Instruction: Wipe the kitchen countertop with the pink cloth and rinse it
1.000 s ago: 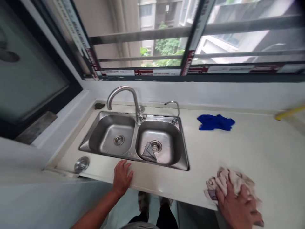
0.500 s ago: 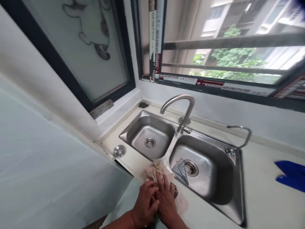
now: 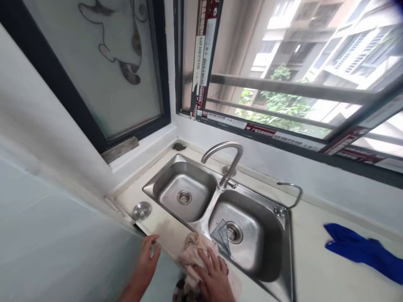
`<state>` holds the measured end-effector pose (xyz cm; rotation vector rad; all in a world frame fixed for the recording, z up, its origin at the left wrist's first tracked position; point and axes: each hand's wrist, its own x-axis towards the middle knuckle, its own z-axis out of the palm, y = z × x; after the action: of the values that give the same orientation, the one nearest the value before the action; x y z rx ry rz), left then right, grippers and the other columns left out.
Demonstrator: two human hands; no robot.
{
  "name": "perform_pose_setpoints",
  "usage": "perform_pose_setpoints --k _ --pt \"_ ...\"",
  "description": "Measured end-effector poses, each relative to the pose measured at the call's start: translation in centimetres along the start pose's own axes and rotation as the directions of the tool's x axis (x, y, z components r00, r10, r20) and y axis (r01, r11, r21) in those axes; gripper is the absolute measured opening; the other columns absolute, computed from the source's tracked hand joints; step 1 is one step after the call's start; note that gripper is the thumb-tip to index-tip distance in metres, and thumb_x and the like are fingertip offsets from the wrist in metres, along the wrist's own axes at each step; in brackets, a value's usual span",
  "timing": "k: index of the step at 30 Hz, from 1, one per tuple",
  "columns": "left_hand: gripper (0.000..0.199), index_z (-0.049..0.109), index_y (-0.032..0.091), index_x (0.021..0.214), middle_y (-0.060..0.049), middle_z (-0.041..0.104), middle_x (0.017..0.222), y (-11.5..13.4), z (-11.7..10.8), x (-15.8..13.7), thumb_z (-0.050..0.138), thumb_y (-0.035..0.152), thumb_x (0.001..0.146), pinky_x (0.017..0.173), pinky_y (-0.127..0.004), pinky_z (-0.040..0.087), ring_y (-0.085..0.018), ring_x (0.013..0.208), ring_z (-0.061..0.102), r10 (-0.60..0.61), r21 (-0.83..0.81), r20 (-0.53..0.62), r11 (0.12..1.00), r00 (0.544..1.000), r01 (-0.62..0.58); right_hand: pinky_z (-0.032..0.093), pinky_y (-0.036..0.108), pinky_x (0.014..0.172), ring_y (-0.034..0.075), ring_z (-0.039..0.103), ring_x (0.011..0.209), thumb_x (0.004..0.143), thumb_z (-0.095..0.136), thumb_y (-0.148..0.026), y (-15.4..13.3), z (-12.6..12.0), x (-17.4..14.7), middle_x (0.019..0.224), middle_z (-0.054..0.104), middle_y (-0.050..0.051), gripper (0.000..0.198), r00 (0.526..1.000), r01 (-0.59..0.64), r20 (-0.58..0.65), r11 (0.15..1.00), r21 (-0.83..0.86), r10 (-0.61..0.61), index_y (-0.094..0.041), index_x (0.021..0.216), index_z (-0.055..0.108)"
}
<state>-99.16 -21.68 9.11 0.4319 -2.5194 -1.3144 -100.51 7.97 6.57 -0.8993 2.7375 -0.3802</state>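
Note:
My right hand [image 3: 214,274] presses down on a bunched, pale pinkish cloth [image 3: 192,247] at the counter's front edge, fingers curled over it. Part of the cloth hangs past the edge. To the left, clear of the cloth, my left hand [image 3: 148,256] is held up with nothing in it, thumb and fingers apart. Just beyond the cloth lies a double steel sink [image 3: 206,218]. A thin grey cloth [image 3: 222,235] is in its right basin, beside the drain [image 3: 233,232].
A curved tap [image 3: 231,161] rises behind the basins, and a thinner spout [image 3: 297,195] stands at the right corner. A round metal strainer [image 3: 141,210] sits on the counter's left end. Blue rubber gloves [image 3: 362,251] lie to the right. A wall panel [image 3: 63,235] bounds the left.
My left hand has come away from my right hand and moved left. The right hand is still on the cloth. The view has shifted right, showing more of the blue gloves.

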Motion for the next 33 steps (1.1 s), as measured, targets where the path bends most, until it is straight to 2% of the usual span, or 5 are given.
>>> perform_pose_setpoints --k 7,14,21,27,33 --pt "0.031 0.064 0.019 0.114 -0.011 0.065 0.112 1.9 -1.5 4.6 0.048 0.027 0.088 0.093 -0.042 0.055 -0.025 0.106 0.064 0.079 0.317 -0.027 0.946 0.997 -0.066 0.014 0.074 0.113 0.046 0.008 0.151 0.075 0.075 -0.045 -0.8 0.4 3.5 0.168 0.013 0.0 0.069 0.997 0.078 -0.017 0.99 0.118 -0.076 -0.043 0.14 0.051" --pt "0.05 0.058 0.015 0.133 -0.019 0.05 0.141 4.8 -1.0 9.1 0.044 0.003 0.087 0.112 -0.048 0.039 -0.032 0.133 0.046 -0.156 0.672 -0.023 0.729 0.987 0.131 0.013 0.064 0.117 0.034 0.011 0.153 0.087 0.057 -0.023 -3.8 -3.6 8.8 0.166 0.022 -0.005 0.055 0.958 0.283 0.006 0.954 0.096 -0.285 -0.044 0.138 0.053" --pt "0.038 0.061 0.014 0.123 -0.02 0.056 0.126 4.6 -2.5 14.9 0.044 0.006 0.091 0.095 -0.039 0.048 -0.029 0.116 0.058 -0.405 0.744 -0.001 0.611 0.914 0.272 0.017 0.064 0.116 0.033 0.014 0.152 0.082 0.051 -0.011 -4.9 -3.8 13.2 0.165 0.026 -0.007 0.061 0.934 0.357 0.013 0.932 0.067 -0.358 -0.043 0.134 0.056" --pt "0.035 0.063 0.012 0.118 -0.017 0.06 0.123 3.2 -2.8 15.6 0.047 0.004 0.088 0.096 -0.033 0.045 -0.025 0.115 0.058 -0.439 0.735 0.06 0.627 0.896 0.258 0.015 0.064 0.116 0.035 0.015 0.152 0.079 0.055 -0.011 -5.9 -2.9 16.1 0.165 0.027 -0.006 0.066 0.915 0.401 0.004 0.913 0.075 -0.403 -0.044 0.136 0.055" --pt "0.03 0.068 0.015 0.105 -0.014 0.062 0.117 3.3 -3.5 15.8 0.057 0.004 0.08 0.099 -0.033 0.044 -0.025 0.114 0.057 -0.338 0.595 0.073 0.77 0.938 0.231 0.015 0.064 0.115 0.036 0.014 0.151 0.081 0.055 -0.014 -7.9 -2.6 19.0 0.164 0.029 -0.005 0.063 0.915 0.404 -0.013 0.911 0.079 -0.404 -0.044 0.136 0.055"
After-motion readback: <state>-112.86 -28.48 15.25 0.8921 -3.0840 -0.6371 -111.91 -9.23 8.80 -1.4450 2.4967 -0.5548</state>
